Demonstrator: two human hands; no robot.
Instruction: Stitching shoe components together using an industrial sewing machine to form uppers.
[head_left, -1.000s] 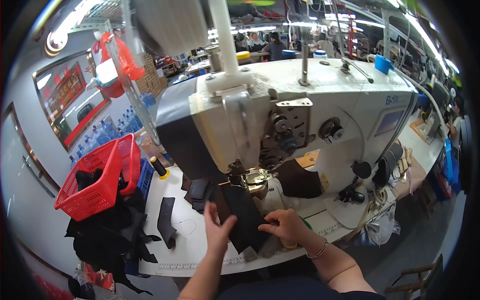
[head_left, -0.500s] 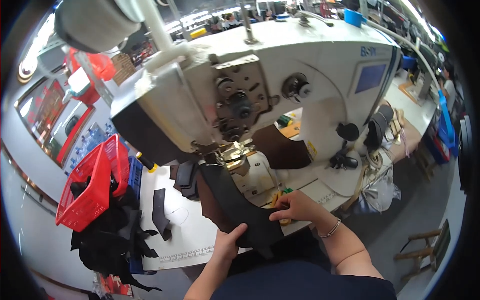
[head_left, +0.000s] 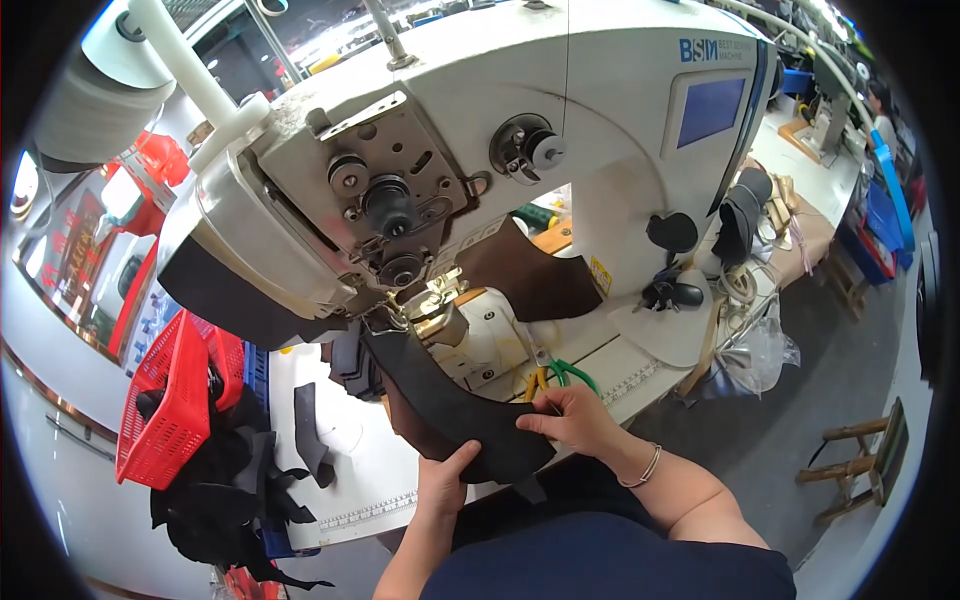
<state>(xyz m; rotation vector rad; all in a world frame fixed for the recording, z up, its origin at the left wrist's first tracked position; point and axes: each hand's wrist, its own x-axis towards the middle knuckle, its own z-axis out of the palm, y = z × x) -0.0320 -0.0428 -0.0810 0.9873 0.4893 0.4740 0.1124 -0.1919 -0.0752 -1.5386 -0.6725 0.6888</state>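
Observation:
A curved black leather piece (head_left: 445,398) with a brown underside runs from under the sewing head (head_left: 405,310) toward my body. My left hand (head_left: 447,482) grips its near left edge, the thumb on top and the fingers hidden beneath. On the near right end, my right hand (head_left: 580,424) pinches the edge between thumb and fingers. Just beyond that hand lie yellow-handled snips (head_left: 537,380) and something with green handles (head_left: 575,372). A dark brown leather piece (head_left: 525,270) sits behind the machine's bed.
The large white sewing machine (head_left: 620,130) fills the far side. A dark strip (head_left: 310,430) lies on the white table (head_left: 370,475) at the left. Beyond the left edge stand red baskets (head_left: 165,410) above black scraps (head_left: 215,500). A wooden chair (head_left: 860,460) stands at the right.
The view has shifted, and the machine appears larger and farther left. Both hands keep hold of the leather piece, whose near end looks slightly raised. The green and yellow handles show more fully.

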